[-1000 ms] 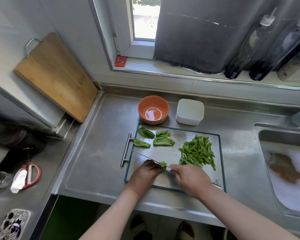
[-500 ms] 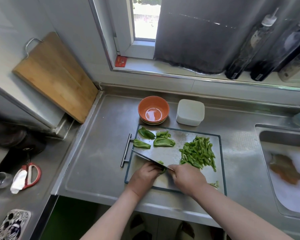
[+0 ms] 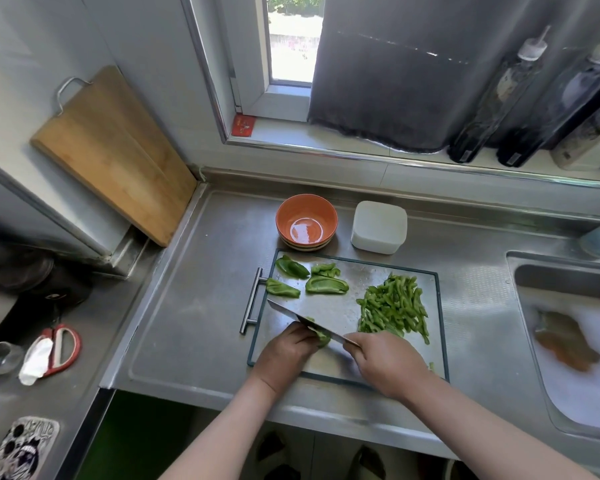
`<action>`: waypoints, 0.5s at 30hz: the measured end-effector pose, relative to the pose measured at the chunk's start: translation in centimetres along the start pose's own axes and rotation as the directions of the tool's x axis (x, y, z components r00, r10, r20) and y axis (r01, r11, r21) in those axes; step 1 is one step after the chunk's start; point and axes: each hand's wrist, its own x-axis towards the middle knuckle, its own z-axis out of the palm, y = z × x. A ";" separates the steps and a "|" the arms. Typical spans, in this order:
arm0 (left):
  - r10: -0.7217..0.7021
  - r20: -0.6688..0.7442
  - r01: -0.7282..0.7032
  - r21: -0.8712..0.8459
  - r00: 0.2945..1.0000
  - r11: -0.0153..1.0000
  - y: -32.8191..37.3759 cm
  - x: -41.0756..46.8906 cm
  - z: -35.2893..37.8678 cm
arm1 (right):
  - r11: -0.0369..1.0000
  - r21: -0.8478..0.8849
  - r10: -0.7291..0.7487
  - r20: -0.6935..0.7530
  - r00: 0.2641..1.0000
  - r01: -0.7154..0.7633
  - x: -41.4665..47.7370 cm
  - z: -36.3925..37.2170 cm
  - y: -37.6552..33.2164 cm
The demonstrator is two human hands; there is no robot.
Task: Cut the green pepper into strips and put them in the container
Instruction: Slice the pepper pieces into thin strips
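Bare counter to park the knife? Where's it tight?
Free: counter left of the cutting board handle, up to the wooden board; strip between cutting board and sink. Tight: orange bowl and white container close behind it; pepper pieces, strips, left hand, right hand on it.

A steel counter [image 3: 194, 306] is carrying a metal cutting board [image 3: 347, 306]. An orange bowl [image 3: 305, 211] and a white container [image 3: 378, 226] are sitting just beyond its far edge.

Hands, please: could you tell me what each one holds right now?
Left hand: holds down a pepper piece.
Right hand: grips the knife.
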 end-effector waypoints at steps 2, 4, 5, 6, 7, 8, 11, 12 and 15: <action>0.006 0.005 -0.006 0.009 1.000 1.000 0.0 0.0 0.1 | 1.000 -0.027 0.006 -0.006 1.000 -0.006 -0.8 -0.2 0.4; 0.003 0.002 -0.003 0.014 1.000 1.000 -0.1 -0.1 0.2 | 0.998 -0.056 0.007 -0.012 1.000 -0.008 -1.1 -0.4 0.5; 0.002 -0.002 -0.002 0.015 1.000 1.000 -0.1 -0.1 0.2 | 0.998 -0.057 0.010 -0.012 1.000 -0.011 -1.2 -0.3 0.4; 0.000 -0.005 0.000 0.016 1.000 1.000 -0.1 -0.2 0.2 | 0.999 -0.051 0.015 -0.005 1.000 -0.015 -1.1 -0.3 0.4; -0.005 -0.007 0.005 0.014 1.000 1.000 -0.1 -0.2 0.2 | 0.999 -0.048 0.019 0.006 1.000 -0.019 -0.9 -0.2 0.2; -0.012 -0.010 0.012 0.011 1.000 1.000 -0.1 -0.3 0.3 | 0.999 -0.047 0.027 0.018 0.999 -0.026 -0.7 -0.1 0.1; -0.040 -0.009 0.040 0.003 0.999 0.999 0.1 -0.2 0.3 | 0.998 -0.030 0.053 0.049 0.997 -0.051 0.1 0.1 -0.3; -0.038 -0.009 0.038 0.009 0.999 0.999 0.1 -0.2 0.3 | 0.998 -0.027 0.059 0.055 0.997 -0.058 0.3 0.1 -0.5; -0.037 -0.020 0.038 0.049 0.999 0.998 0.5 -0.2 0.2 | 0.997 -0.019 0.081 0.069 0.994 -0.080 1.0 0.4 -1.2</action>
